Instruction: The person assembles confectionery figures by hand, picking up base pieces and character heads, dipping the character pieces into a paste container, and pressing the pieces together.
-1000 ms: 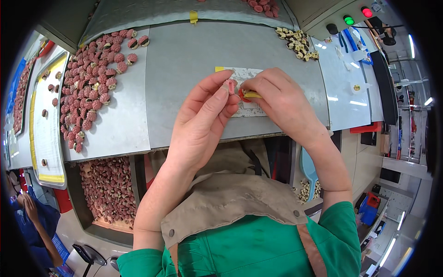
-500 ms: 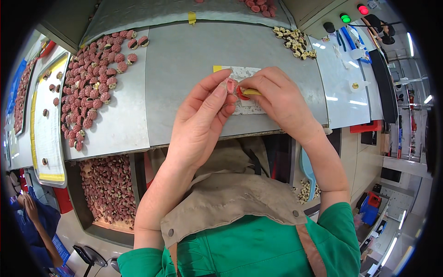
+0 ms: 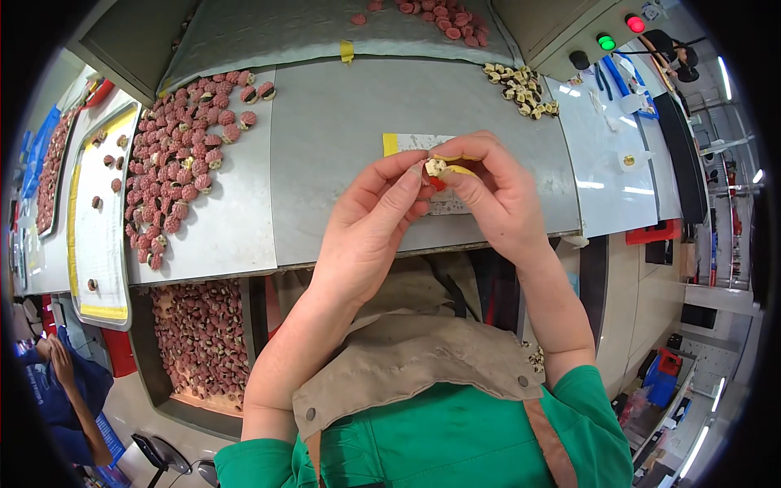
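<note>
My left hand (image 3: pixel 370 215) is closed, thumb against fingers, on a small pink bumpy shell piece (image 3: pixel 424 173), mostly hidden by the fingertips. Close against it, my right hand (image 3: pixel 500 199) pinches a small cream-and-dark piece (image 3: pixel 436 167) between thumb and index finger. Yellow coverings (image 3: pixel 462 170) show at those two right fingertips. The two pieces meet or nearly meet; I cannot tell which. Just below the fingers is something red (image 3: pixel 439 185), partly hidden. Both hands are above a speckled white plate (image 3: pixel 449 208) with a yellow end.
Many pink berry-shaped pieces (image 3: pixel 175 154) lie on the left of the metal table (image 3: pixel 317 114). Cream-and-dark pieces (image 3: pixel 525 89) are heaped at back right. Pink shells (image 3: pixel 455 24) lie on the far grey cloth. A full bin (image 3: pixel 203 342) stands below left, beside a white tray (image 3: pixel 98 228).
The right hand has turned, and the cream-and-dark piece now shows between its fingertips, brought up to the pink shell piece in the left hand. The view has shifted slightly.
</note>
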`<state>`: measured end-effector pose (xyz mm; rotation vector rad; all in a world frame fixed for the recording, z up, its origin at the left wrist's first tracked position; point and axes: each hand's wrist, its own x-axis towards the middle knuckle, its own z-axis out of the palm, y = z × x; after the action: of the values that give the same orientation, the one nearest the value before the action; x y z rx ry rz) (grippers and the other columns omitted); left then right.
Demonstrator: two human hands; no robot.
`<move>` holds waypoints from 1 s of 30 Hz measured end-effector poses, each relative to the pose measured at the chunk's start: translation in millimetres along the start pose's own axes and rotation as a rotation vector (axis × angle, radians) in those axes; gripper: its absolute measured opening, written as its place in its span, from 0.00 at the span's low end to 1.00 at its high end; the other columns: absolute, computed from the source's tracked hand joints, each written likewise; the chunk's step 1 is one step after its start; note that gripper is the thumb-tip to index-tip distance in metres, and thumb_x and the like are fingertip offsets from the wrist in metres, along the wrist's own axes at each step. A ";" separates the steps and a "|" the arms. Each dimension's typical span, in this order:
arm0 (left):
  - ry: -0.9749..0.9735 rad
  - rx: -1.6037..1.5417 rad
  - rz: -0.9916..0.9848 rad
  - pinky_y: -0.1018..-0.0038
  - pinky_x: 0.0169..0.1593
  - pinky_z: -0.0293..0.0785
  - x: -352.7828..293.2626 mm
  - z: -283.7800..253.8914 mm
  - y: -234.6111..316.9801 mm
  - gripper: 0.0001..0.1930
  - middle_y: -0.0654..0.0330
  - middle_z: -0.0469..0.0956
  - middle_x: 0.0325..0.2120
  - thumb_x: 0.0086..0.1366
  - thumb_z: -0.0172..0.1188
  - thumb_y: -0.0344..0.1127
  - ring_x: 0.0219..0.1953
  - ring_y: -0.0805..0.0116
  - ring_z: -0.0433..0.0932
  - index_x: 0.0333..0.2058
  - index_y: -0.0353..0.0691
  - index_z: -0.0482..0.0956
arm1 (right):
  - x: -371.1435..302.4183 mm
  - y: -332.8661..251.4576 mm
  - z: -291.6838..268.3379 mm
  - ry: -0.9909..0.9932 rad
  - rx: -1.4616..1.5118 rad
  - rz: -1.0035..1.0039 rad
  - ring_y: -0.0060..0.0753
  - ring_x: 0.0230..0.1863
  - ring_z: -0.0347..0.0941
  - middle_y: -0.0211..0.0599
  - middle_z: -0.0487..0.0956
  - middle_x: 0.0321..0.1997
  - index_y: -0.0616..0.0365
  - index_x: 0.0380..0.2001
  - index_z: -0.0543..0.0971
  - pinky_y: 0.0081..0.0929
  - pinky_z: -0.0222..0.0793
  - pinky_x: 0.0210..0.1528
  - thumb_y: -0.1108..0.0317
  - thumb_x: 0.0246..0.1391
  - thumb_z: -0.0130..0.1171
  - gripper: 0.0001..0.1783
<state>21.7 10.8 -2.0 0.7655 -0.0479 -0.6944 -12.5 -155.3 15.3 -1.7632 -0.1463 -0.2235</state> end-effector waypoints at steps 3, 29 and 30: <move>0.037 0.043 0.067 0.80 0.48 0.67 1.1 2.5 -4.8 0.16 0.62 0.74 0.43 0.67 0.54 0.35 0.45 0.77 0.72 0.51 0.36 0.70 | 1.1 -0.3 1.6 -0.002 -0.271 -0.176 0.26 0.42 0.72 0.34 0.74 0.42 0.62 0.42 0.74 0.22 0.69 0.44 0.73 0.57 0.55 0.10; 0.009 0.748 0.449 0.76 0.45 0.73 5.1 20.9 -39.6 0.27 0.59 0.75 0.35 0.59 0.59 0.26 0.39 0.73 0.75 0.56 0.35 0.62 | -16.4 20.2 -14.7 0.123 -0.448 -0.389 0.37 0.39 0.72 0.36 0.76 0.37 0.56 0.34 0.75 0.30 0.70 0.40 0.79 0.39 0.65 0.15; 0.029 0.687 0.404 0.76 0.45 0.72 1.1 23.1 -34.7 0.26 0.60 0.75 0.36 0.60 0.59 0.26 0.39 0.74 0.75 0.56 0.35 0.63 | -15.5 19.5 -15.3 0.085 -0.489 -0.414 0.38 0.39 0.72 0.37 0.76 0.38 0.56 0.35 0.75 0.30 0.70 0.41 0.78 0.39 0.65 0.16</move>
<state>-3.4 -22.0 -7.9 1.3753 -0.4202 -0.2680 -24.4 -173.8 -3.9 -2.1903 -0.4241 -0.6789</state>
